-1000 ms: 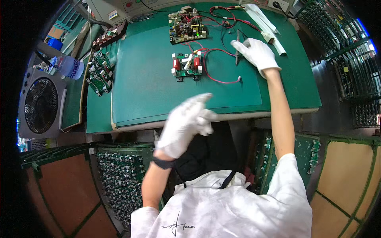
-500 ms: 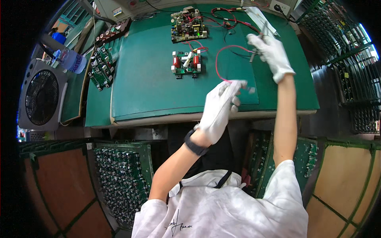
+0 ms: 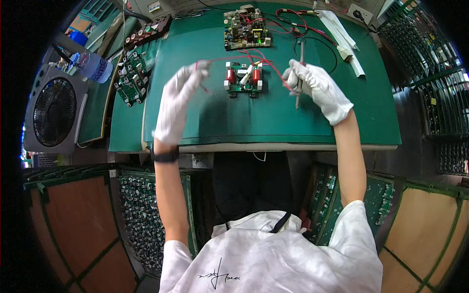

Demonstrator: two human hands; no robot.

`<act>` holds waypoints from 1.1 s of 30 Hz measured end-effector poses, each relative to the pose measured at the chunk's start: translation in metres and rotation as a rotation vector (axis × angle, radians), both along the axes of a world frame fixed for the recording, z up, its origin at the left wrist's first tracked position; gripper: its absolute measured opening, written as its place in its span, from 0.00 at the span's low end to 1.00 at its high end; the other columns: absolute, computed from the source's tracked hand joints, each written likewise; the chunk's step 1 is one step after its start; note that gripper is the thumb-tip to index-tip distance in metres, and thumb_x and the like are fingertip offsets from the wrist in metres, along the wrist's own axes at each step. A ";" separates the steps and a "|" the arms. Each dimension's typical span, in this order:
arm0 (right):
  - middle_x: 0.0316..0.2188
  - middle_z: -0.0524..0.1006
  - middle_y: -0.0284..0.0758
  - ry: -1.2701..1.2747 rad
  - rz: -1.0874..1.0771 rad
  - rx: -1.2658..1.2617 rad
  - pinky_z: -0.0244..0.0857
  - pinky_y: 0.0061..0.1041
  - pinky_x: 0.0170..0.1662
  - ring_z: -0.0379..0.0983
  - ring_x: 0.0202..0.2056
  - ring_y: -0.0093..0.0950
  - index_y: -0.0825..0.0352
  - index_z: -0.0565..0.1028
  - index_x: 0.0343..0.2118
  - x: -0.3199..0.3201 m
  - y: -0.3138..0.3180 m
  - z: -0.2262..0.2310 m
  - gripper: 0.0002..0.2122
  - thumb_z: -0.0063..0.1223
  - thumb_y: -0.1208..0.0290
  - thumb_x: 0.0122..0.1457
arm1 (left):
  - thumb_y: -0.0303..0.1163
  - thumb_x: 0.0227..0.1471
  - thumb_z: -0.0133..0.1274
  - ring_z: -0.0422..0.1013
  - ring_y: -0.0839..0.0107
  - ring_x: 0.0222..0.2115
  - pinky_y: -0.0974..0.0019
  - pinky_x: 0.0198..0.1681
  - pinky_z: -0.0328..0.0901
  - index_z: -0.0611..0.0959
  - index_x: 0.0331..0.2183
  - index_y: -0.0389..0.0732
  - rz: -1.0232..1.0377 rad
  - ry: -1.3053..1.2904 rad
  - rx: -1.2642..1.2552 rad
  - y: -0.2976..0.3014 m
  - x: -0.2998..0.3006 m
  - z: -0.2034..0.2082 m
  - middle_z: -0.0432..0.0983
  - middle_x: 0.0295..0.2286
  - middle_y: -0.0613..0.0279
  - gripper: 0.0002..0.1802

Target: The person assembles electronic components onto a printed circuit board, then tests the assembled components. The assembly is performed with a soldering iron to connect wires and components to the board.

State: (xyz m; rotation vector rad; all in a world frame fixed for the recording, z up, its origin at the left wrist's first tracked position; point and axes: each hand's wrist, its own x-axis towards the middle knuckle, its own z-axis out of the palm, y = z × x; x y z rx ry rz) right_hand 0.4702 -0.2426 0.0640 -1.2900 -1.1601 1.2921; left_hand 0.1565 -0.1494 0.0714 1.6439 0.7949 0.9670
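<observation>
My gloved left hand (image 3: 181,93), smeared by motion, is closed on one end of a thin red wire (image 3: 234,57), left of a small green circuit board (image 3: 238,89). The wire stretches over the board's far side to my gloved right hand (image 3: 312,88). That hand is pinched shut round a thin grey rod-like tool (image 3: 302,51), held upright, with the wire at the same fingers. The tool's exact kind cannot be made out. Two red cylindrical parts and white blocks stand on the small board. Behind it lies a larger, crowded circuit board (image 3: 245,30) with a small green light.
Red and black cables (image 3: 312,29) curl at the back, beside white strips (image 3: 337,36). More green boards (image 3: 131,80) and a dark block with round parts (image 3: 149,33) lie at the left. A fan (image 3: 50,112) and a plastic bottle (image 3: 93,67) stand beyond the table's left edge.
My left hand has swung left, drawing the red wire across above the small board. My right hand has come left and nearer, with the grey tool now upright in it.
</observation>
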 end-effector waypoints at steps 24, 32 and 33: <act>0.50 0.80 0.38 0.078 -0.378 0.203 0.68 0.33 0.59 0.73 0.49 0.28 0.69 0.80 0.48 0.018 0.072 -0.037 0.28 0.44 0.44 0.71 | 0.37 0.63 0.60 0.77 0.78 0.35 0.74 0.41 0.72 0.84 0.45 0.32 0.029 -0.059 -0.201 0.028 0.015 -0.020 0.83 0.35 0.61 0.17; 0.23 0.65 0.23 0.142 -0.499 0.188 0.58 0.17 0.27 0.61 0.24 0.13 0.69 0.82 0.48 0.018 0.060 -0.052 0.28 0.49 0.43 0.68 | 0.36 0.62 0.60 0.77 0.79 0.33 0.74 0.40 0.72 0.85 0.44 0.31 -0.029 -0.007 -0.146 0.032 0.029 -0.041 0.84 0.34 0.63 0.17; 0.23 0.65 0.23 0.145 -0.498 0.185 0.58 0.17 0.27 0.61 0.24 0.13 0.69 0.82 0.48 0.018 0.058 -0.052 0.28 0.49 0.43 0.68 | 0.36 0.62 0.60 0.77 0.79 0.33 0.74 0.40 0.72 0.85 0.44 0.31 -0.025 0.005 -0.121 0.033 0.029 -0.043 0.84 0.34 0.63 0.17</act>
